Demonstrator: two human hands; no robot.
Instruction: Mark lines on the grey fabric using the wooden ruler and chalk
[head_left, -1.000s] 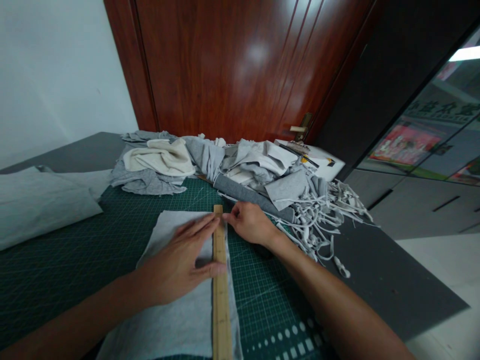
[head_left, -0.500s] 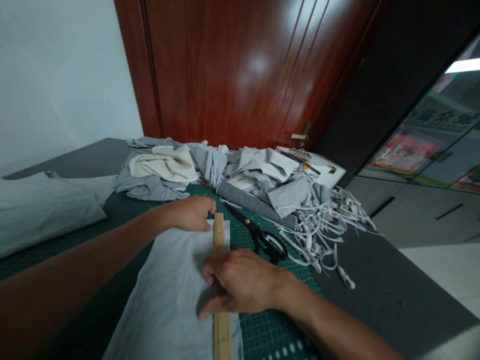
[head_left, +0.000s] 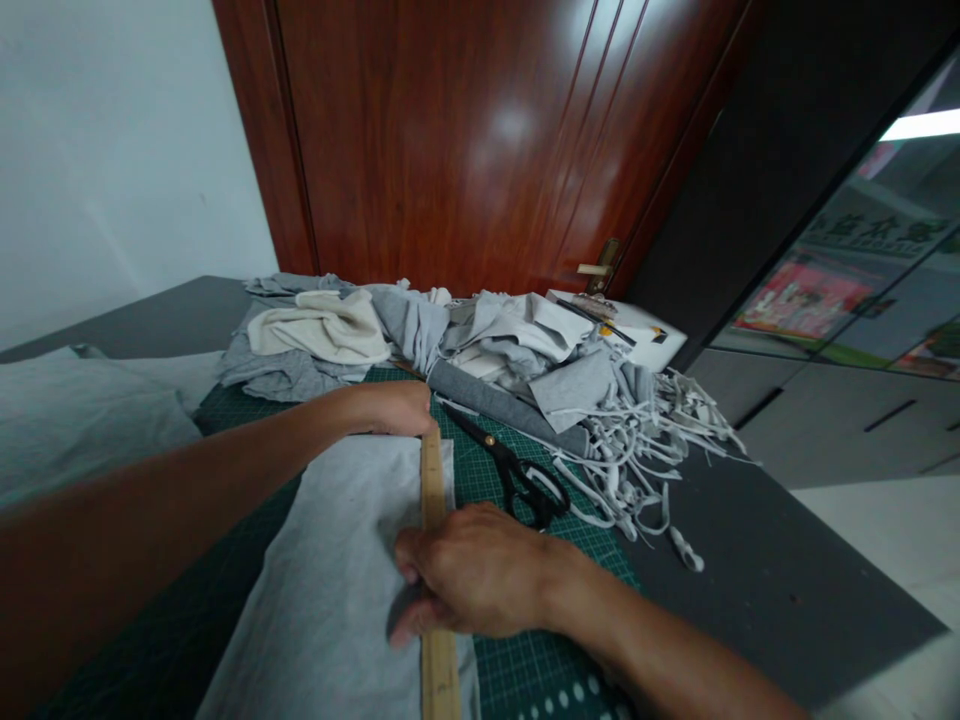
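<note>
Light grey cloth lies on the green cutting mat, with a wooden ruler along its right edge. At the ruler's far end is my left hand, its fingers curled down onto the end; what they grip, if anything, is hidden. My right hand lies across the middle of the ruler, thumb and forefinger apart on the cloth to its left, other fingers partly hidden. Black scissors lie on the mat just right of the ruler.
Behind are a heap of grey and cream cloth, a dark grey roll and a tangle of thin strips. Folded cloth lies at left. A white box stands at the back right, before a door.
My left hand has moved slightly right, onto the ruler's far end, and its fingers have curled in. My right hand stays across the ruler. The view has shifted slightly.
</note>
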